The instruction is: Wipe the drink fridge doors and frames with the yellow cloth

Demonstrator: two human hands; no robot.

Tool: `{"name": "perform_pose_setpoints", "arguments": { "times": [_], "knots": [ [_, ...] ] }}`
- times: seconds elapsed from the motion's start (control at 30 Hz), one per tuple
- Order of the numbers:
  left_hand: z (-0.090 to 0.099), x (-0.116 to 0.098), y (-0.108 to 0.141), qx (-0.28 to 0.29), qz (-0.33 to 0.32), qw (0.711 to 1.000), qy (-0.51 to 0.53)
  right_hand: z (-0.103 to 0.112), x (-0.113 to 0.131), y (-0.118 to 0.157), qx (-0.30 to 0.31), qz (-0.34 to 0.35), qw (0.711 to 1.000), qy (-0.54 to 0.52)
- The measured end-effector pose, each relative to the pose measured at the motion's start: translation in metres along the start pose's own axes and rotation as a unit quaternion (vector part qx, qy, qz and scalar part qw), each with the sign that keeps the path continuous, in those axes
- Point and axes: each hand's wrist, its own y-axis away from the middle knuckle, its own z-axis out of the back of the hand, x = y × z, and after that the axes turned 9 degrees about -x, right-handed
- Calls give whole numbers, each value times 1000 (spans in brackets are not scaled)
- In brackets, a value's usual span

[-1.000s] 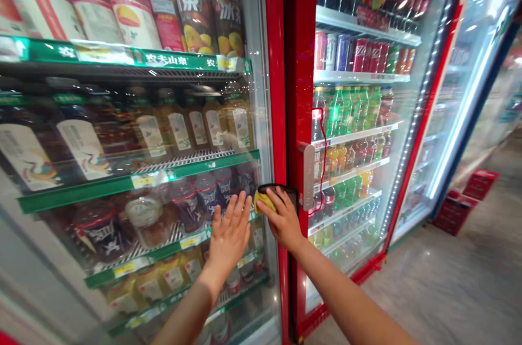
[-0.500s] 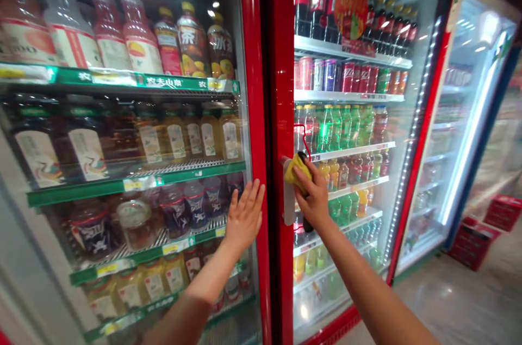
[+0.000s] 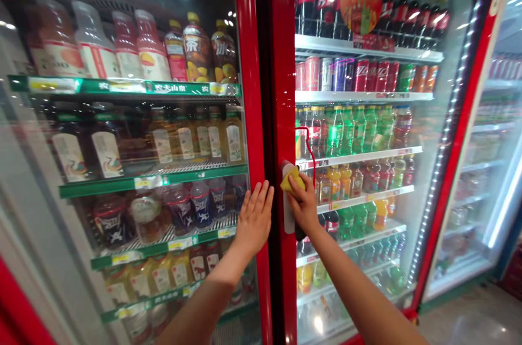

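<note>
My left hand (image 3: 254,221) lies flat with its fingers stretched out, against the red frame edge and glass of the left fridge door (image 3: 249,116). In my right hand (image 3: 304,204) is a yellow cloth (image 3: 292,179), pressed to the upper part of the pale door handle (image 3: 289,214). That handle sits on the red frame of the right fridge door (image 3: 284,89). Part of the handle is hidden behind my fingers and the cloth.
Behind the left glass stand shelves with green edges (image 3: 134,87), holding several bottled drinks. White shelves (image 3: 367,97) on the right carry cans and bottles. Another lit fridge (image 3: 481,171) stands further right, above a grey floor (image 3: 460,318).
The view has turned a little to the left and closer to the right door. My right hand with the cloth has shifted slightly along the handle; my left hand stays flat on the left door.
</note>
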Motion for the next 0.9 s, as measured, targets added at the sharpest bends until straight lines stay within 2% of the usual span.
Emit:
{"name": "perform_pose_setpoints", "arguments": {
  "times": [0.1, 0.17, 0.23, 0.4, 0.5, 0.6, 0.67, 0.73, 0.8, 0.9],
  "knots": [
    [-2, -3, -2, 0, 12, 1000, 5, -5, 6, -39, -7, 10, 1000, -28],
    [-5, -7, -2, 2, 13, 1000, 14, -6, 5, -39, -8, 18, 999, -38],
    [-8, -13, 0, 10, 11, 1000, 27, -2, 0, -15, -3, 14, 999, -32],
    [-16, -26, 4, 37, 21, 997, 62, 17, -21, 78, 42, -11, 999, -29],
    [-22, -31, 2, 44, 45, 993, 97, 26, -27, 100, 66, -57, 993, -79],
    [-31, -37, -4, 51, 103, 982, 151, 25, -25, 89, 40, -171, 975, -137],
    [-36, -42, -12, 50, 155, 968, 190, 20, -23, 74, 14, -261, 949, -176],
    [-41, -47, -23, 36, 214, 951, 219, 15, -22, 59, 17, -320, 920, -226],
    [-44, -51, -35, 18, 279, 932, 231, 10, -22, 49, 42, -341, 902, -260],
    [-47, -54, -52, 16, 358, 906, 225, 7, -23, 44, 74, -347, 901, -252]
  ]
}}
